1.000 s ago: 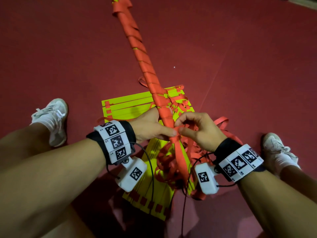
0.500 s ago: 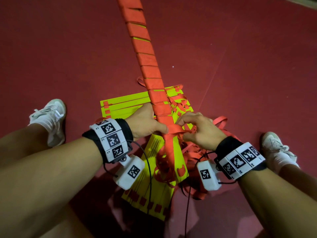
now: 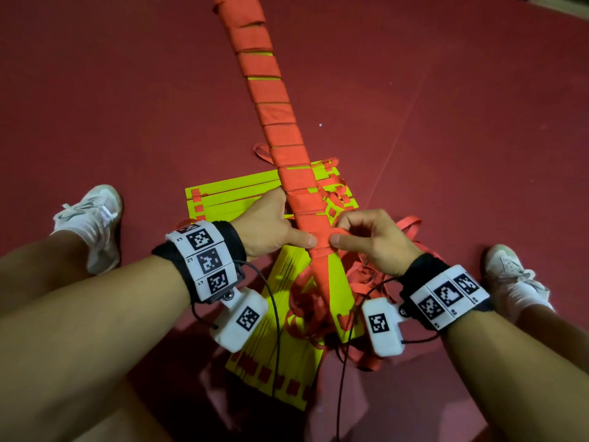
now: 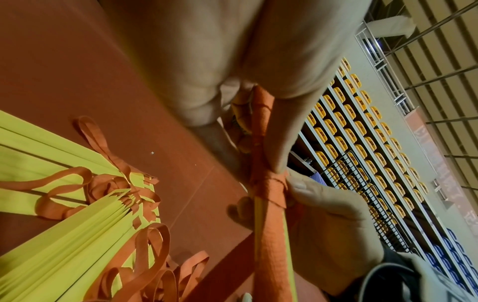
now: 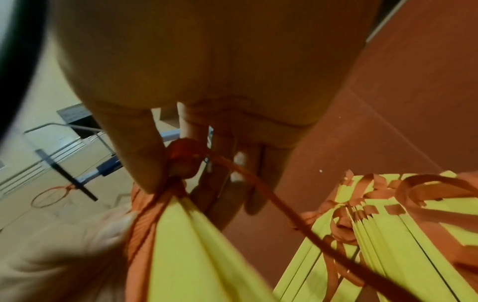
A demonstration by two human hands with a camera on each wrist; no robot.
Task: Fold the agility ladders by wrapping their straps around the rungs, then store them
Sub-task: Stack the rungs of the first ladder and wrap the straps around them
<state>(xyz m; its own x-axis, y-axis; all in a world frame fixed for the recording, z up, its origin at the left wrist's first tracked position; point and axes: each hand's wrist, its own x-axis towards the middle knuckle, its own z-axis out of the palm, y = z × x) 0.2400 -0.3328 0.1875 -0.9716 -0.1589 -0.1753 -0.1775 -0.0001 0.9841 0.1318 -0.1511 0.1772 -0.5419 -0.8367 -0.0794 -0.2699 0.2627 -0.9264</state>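
A long bundle of yellow rungs [image 3: 334, 275] wrapped in orange strap [image 3: 274, 113] points away from me over the red floor. My left hand [image 3: 271, 228] grips the bundle from the left, thumb pressed on the wrap [image 4: 271, 190]. My right hand [image 3: 366, 237] pinches the orange strap [image 5: 186, 157] against the bundle's right side, just across from the left thumb. The near end of the bundle shows bare yellow [image 5: 181, 235]. Loose orange strap [image 3: 360, 282] trails down from the right hand to a tangle on the floor.
Two flat stacks of yellow rungs [image 3: 229, 199] [image 3: 280, 355] with orange strap loops lie on the red floor [image 3: 127, 90] under my hands. My white shoes [image 3: 89, 218] [image 3: 510, 275] sit at either side. Tiered seats [image 4: 362, 143] show in the left wrist view.
The bundle has turned and slid toward me while the strap went round it once more. My right hand has come back to the bundle's right side, pinching the strap.
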